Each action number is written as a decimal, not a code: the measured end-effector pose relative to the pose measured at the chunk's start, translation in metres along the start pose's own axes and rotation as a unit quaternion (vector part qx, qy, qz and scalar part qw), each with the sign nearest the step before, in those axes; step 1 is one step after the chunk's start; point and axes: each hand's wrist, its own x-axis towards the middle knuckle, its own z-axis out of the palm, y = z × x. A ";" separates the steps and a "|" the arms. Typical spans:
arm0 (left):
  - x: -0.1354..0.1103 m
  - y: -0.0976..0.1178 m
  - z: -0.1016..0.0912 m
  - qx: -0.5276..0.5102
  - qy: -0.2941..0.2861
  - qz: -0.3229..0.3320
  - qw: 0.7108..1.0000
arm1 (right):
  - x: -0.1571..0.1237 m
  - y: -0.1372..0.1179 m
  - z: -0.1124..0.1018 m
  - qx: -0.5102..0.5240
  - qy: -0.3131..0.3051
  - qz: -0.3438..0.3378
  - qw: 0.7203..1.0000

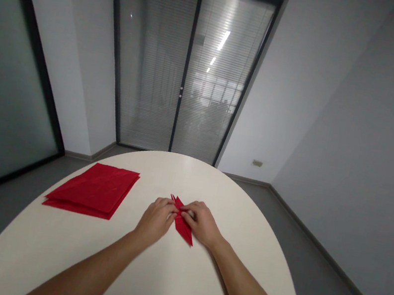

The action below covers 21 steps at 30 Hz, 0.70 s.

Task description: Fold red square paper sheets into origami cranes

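Note:
A small piece of folded red paper lies on the white table between my hands, with pointed ends at its far and near sides. My left hand grips its left edge with thumb and fingers. From the right, my right hand pinches the paper near its middle, thumb and forefinger close together. The fingers of both hands almost meet over the paper and cover part of its folds.
A stack of larger red paper sheets rests at the left of the round white table. Beyond the table's far edge stand glass doors with blinds, and a wall socket sits low on the wall.

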 end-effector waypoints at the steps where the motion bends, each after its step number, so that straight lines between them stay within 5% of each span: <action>1: 0.000 0.001 -0.001 0.005 -0.001 -0.002 1.000 | 0.000 0.000 0.000 -0.006 0.005 0.004 1.000; 21: -0.007 0.009 -0.002 0.079 -0.018 -0.024 0.996 | -0.004 0.001 -0.004 -0.031 -0.038 -0.072 0.996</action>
